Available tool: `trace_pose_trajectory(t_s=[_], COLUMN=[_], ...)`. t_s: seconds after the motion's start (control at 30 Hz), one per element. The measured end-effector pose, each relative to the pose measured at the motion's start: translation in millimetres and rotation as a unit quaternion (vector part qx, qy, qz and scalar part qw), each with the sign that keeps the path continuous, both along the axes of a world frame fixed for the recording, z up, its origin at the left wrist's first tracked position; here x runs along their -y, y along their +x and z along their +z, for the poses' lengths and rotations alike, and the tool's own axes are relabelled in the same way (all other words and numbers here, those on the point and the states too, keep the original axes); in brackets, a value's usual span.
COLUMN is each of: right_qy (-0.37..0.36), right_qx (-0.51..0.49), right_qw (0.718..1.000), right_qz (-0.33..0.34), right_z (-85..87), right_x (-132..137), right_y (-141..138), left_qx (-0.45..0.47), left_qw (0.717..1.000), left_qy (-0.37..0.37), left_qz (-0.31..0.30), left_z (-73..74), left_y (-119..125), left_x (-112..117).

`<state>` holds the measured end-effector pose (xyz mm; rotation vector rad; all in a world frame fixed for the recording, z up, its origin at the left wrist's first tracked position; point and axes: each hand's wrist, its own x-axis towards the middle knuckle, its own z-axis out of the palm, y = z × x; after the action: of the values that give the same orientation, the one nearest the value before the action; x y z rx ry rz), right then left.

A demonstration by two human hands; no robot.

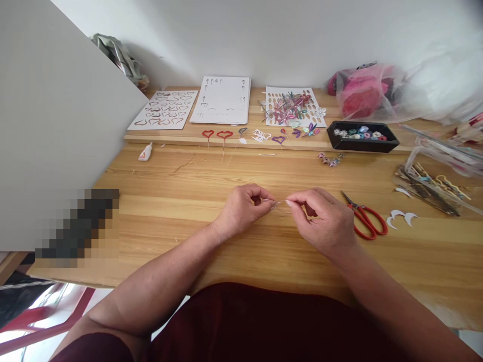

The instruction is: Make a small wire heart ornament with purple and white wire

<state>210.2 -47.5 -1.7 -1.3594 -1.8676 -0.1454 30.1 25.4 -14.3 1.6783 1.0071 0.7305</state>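
Both hands are mid-table (226, 171), fingertips almost meeting. Left hand (244, 207): thumb and forefinger pinched shut on one end of a thin wire (279, 203). The other fingers are curled under, so the rest of the grip is hidden. Right hand (325, 222): thumb and forefinger pinched on the other end, back of the hand up, fingertips partly behind the knuckles. The wire is the short span between the two pinches, pale and hair-thin against the wood. A faint loop seems to sag just below it; can't tell if it's the same piece. Can't make out its colour or how far it runs inside either hand. Just right of my right knuckles: red-handled scissors (367, 219), blades closed, tips pointing away and left. Further right: white crescent cutouts (400, 217), then a clear packet (433, 183) of wire shapes, partly cut off by the frame edge. Beyond the fingers, on the raised back shelf: red wire hearts (217, 134) off to the left, a black tray (358, 146) of beads off to the right, contents too small to identify. Punched white sheets (222, 100) lie behind those. Glue tube (145, 152) is far left of my left hand. A pixelated patch (77, 229) hides whatever sits left of my left forearm. A grey board (56, 125) blocks the left side.
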Motion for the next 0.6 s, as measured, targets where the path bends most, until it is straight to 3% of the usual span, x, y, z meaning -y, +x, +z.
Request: trace_pose_trajectory(t_s=[0.1, 0.23, 0.6], right_qy=[0.004, 0.001, -0.028], right_qx=[0.006, 0.007, -0.004], right_qw=[1.0, 1.0, 0.998], right_qz=[-0.009, -0.01, -0.051], right_z=[-0.7, -2.7, -8.3], right_x=[-0.4, -1.3, 3.9], right_y=[0.3, 0.0, -7.3], left_qx=[-0.006, -0.007, 0.014], left_qw=[0.998, 0.997, 0.999], left_qy=[0.063, 0.078, -0.031], left_qz=[-0.008, -0.006, 0.031], left_z=[-1.1, -0.1, 4.1], left_y=[0.0, 0.0, 1.6], left_x=[1.0, 1.6, 1.6])
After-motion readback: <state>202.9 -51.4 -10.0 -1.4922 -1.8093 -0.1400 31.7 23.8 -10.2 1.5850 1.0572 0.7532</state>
